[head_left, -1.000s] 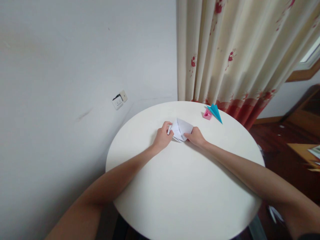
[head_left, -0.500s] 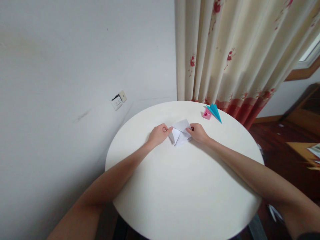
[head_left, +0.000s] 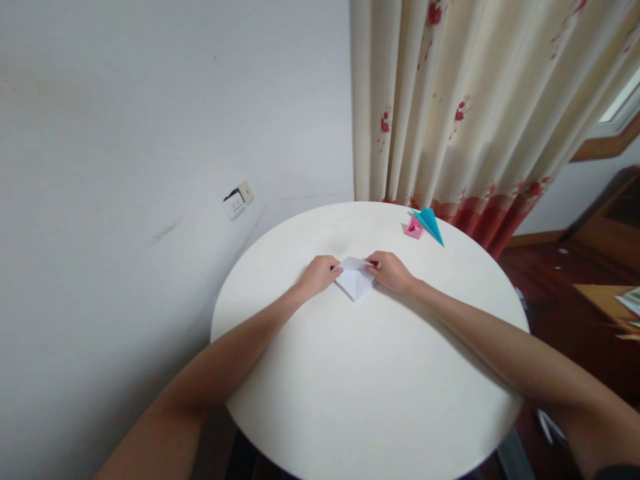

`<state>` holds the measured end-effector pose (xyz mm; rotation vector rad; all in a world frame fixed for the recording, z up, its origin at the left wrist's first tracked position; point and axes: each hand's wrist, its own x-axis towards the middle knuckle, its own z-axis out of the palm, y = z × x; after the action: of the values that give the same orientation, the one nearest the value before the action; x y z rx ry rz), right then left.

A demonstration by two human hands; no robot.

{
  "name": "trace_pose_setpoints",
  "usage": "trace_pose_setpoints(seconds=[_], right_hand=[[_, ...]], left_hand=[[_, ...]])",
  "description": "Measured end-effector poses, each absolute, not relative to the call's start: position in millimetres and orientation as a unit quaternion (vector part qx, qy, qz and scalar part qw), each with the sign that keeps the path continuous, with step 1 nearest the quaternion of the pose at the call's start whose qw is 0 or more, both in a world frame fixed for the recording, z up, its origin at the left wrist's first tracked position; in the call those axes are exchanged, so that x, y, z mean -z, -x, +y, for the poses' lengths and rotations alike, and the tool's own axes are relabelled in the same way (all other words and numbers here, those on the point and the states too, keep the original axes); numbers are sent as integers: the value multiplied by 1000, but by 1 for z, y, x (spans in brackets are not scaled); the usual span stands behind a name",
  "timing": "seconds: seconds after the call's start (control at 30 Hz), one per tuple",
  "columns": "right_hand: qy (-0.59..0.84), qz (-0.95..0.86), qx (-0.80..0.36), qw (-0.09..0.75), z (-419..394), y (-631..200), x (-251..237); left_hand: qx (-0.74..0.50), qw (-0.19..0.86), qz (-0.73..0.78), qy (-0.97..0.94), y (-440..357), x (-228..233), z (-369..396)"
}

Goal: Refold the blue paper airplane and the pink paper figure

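Note:
A folded sheet of white paper point(head_left: 355, 281) is held between my two hands over the round white table point(head_left: 370, 387). Its lower part comes to a point toward me, and a flap crosses its top. My left hand point(head_left: 319, 275) pinches the paper's left corner between thumb and fingers. On the opposite side my right hand point(head_left: 391, 270) grips the right corner, thumb on top. The fingertips under the paper are partly hidden.
Toward the table's far right edge lie a blue paper plane point(head_left: 430, 225) and a small pink folded paper piece point(head_left: 413, 228), close together. Behind the table hang a floral curtain point(head_left: 450, 120) and a wall with a socket point(head_left: 234, 206).
The paper has come slightly nearer to me and its shape differs: the upper flap is folded down and the pointed end faces me. Both hands stay on its sides.

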<state>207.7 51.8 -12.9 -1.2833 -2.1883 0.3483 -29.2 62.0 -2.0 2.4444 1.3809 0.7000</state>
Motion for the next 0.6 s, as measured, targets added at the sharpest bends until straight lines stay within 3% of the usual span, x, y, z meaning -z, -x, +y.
trace_pose_setpoints(seconds=[0.37, 0.6], right_hand=[[485, -820, -122, 280, 53, -207, 15], [470, -803, -153, 332, 50, -205, 14]], left_hand=[[-255, 119, 490, -825, 28, 5, 62], [-276, 93, 480, -827, 22, 6, 61]])
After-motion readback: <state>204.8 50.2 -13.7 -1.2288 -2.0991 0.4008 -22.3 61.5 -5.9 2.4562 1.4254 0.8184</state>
